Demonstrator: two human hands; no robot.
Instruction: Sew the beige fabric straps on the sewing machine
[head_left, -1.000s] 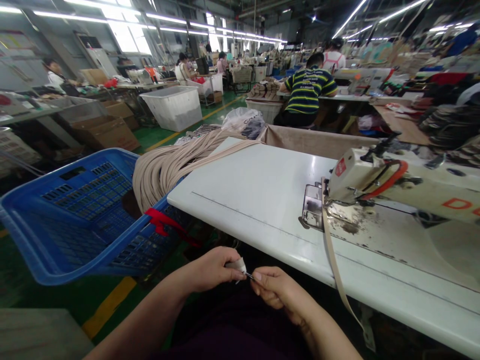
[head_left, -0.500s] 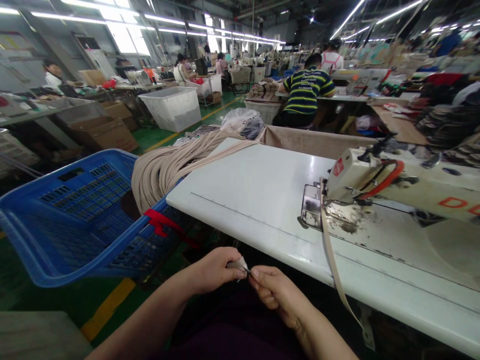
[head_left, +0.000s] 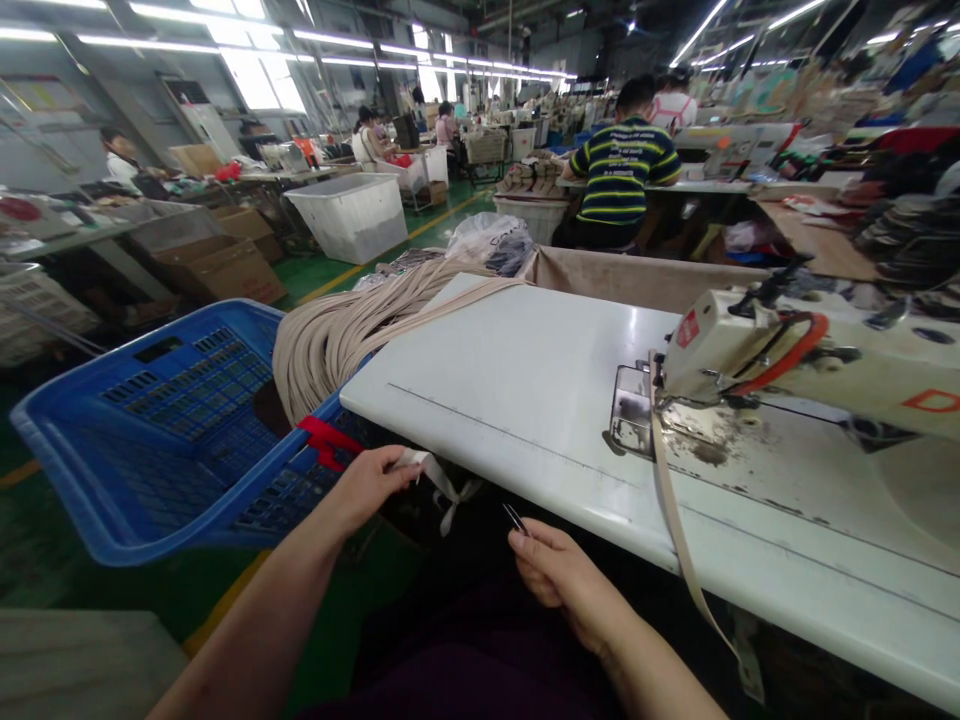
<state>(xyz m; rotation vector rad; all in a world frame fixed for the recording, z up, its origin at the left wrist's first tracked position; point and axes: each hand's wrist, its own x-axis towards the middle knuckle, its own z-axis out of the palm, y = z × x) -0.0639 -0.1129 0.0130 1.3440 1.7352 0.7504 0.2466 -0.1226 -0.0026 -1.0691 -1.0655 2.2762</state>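
Below the near left edge of the white table [head_left: 510, 370], my left hand [head_left: 375, 487] pinches a whitish strip [head_left: 442, 482] that dangles to the right of the fingers. My right hand [head_left: 559, 570], closed, grips small metal tweezers or snips [head_left: 515, 519] with the tips pointing up and left. The two hands are apart. A sewing machine [head_left: 810, 350] stands on the right of the table, and a beige band [head_left: 675, 510] runs from under its head over the front edge. A bundle of beige strips [head_left: 322, 350] lies at the left.
A blue basket [head_left: 150, 530] with a red ribbon [head_left: 330, 440] on its rim stands left of the table. Behind the table are a beige fabric-lined bin [head_left: 630, 280] and a person in a striped shirt [head_left: 626, 170]. A white bin [head_left: 349, 220] stands farther back.
My left hand has moved left and up, away from my right hand, with the whitish strip. The tool tips in my right hand now show clearly. The view has shifted slightly.
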